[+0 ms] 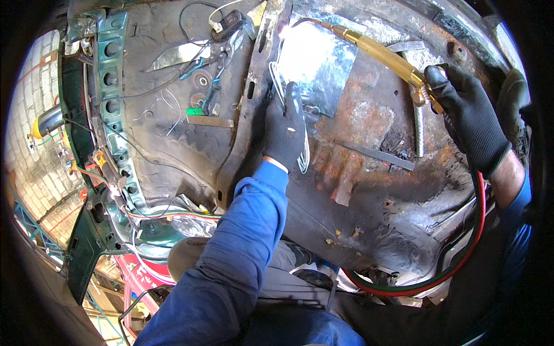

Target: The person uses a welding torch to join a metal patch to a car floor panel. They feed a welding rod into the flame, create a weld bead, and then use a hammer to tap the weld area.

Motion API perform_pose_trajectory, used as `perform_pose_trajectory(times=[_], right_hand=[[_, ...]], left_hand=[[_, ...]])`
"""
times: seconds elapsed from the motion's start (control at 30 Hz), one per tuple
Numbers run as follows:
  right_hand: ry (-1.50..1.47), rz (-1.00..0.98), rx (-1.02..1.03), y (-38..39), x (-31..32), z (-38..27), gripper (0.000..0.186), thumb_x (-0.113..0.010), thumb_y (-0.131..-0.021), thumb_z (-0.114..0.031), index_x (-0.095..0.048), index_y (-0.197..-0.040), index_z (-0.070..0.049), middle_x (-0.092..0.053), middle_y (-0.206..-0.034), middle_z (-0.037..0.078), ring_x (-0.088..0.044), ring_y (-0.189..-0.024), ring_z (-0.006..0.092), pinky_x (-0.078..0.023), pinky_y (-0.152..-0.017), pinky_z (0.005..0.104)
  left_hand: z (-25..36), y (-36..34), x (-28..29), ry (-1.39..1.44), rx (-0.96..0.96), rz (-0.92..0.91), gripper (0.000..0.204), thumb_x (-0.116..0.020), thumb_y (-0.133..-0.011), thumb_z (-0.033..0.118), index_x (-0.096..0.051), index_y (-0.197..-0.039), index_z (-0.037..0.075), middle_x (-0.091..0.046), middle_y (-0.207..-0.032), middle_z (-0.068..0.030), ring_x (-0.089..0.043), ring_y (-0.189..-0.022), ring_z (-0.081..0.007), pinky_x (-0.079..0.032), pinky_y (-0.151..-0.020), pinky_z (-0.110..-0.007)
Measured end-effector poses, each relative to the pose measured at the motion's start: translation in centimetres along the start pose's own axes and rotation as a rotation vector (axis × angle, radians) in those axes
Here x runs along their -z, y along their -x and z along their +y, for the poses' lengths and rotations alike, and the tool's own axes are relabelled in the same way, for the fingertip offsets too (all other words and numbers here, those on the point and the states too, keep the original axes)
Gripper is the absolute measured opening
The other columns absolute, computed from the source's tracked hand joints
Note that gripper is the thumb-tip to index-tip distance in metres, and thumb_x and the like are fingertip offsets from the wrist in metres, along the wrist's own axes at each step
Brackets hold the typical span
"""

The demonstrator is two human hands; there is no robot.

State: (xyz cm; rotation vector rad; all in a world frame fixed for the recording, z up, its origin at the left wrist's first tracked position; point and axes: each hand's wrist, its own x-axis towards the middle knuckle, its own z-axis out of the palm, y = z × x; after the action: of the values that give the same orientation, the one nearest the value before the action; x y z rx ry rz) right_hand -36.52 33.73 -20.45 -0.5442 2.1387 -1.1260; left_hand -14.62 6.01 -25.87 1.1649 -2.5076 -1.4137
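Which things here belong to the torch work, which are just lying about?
In use:
- brass torch, right hand
- red-green hoses
- looped wire, left hand
- shiny sheet, near torch tip

Apparently lying about:
- teal-handled pliers
- dark flat bar
- short flat strip

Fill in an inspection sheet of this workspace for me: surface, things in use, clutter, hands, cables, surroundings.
Surface: dark metal panel, rust-stained, with a raised ridge left of the left hand.
Things in use: brass torch, intense glare at its tip over a shiny metal sheet; looped thin wire.
Clutter: blue-handled pliers beyond the ridge; a flat metal strip and a metal rod nearer the torch.
Hands: both black-gloved; left holds the wire, right hand grips the torch.
Cables: red hose curving below the right hand; thin dark cable at left.
Surroundings: pale brickwork at far left.
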Motion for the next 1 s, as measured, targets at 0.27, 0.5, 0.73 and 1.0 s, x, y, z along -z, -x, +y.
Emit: perform_pose_trajectory(times=[0.27, 0.5, 0.73, 1.0], right_hand=[[0.059, 0.055, 0.015, -0.2, -0.6, 0.9, 0.068, -0.060, -0.108, -0.057, -0.071, -0.124, 0.008, -0.075, -0.097, 0.014, -0.070, -0.091, 0.0194, -0.057, -0.084, 0.0348], [0.072, 0.052, 0.025, -0.2, -0.4, 0.6, 0.067, -0.060, -0.108, -0.058, -0.072, -0.124, 0.007, -0.076, -0.100, 0.017, -0.073, -0.093, 0.0215, -0.058, -0.086, 0.0357], [0.168, 0.066, 0.013, 0.0, -0.4, 0.2, 0.067, -0.057, -0.110, -0.057, -0.073, -0.122, 0.007, -0.075, -0.100, 0.019, -0.074, -0.093, 0.0231, -0.059, -0.088, 0.0364], [0.170, 0.082, 0.011, 0.0, -0.6, 0.4, 0.067, -0.056, -0.110, -0.058, -0.073, -0.117, 0.006, -0.073, -0.093, 0.015, -0.070, -0.085, 0.0207, -0.057, -0.081, 0.0376]], left_hand=[[2.2, 0.3, -0.5, 0.199, 0.115, 0.055, 0.051, -0.051, -0.115, 0.035, -0.065, -0.131, -0.010, -0.069, -0.101, -0.0145, -0.057, -0.089, -0.0198, -0.052, -0.088, -0.036], [2.0, 0.3, -0.5, 0.178, 0.070, 0.070, 0.052, -0.052, -0.116, 0.037, -0.066, -0.130, -0.010, -0.071, -0.104, -0.0151, -0.058, -0.091, -0.0200, -0.052, -0.088, -0.036], [0.8, 0.2, -0.2, 0.114, 0.072, 0.049, 0.052, -0.051, -0.116, 0.035, -0.064, -0.137, -0.010, -0.072, -0.113, -0.0179, -0.061, -0.098, -0.0208, -0.051, -0.093, -0.036], [1.5, 0.4, -0.3, 0.121, 0.082, 0.035, 0.052, -0.051, -0.116, 0.035, -0.062, -0.140, -0.010, -0.072, -0.120, -0.0176, -0.062, -0.103, -0.0199, -0.051, -0.097, -0.035]])
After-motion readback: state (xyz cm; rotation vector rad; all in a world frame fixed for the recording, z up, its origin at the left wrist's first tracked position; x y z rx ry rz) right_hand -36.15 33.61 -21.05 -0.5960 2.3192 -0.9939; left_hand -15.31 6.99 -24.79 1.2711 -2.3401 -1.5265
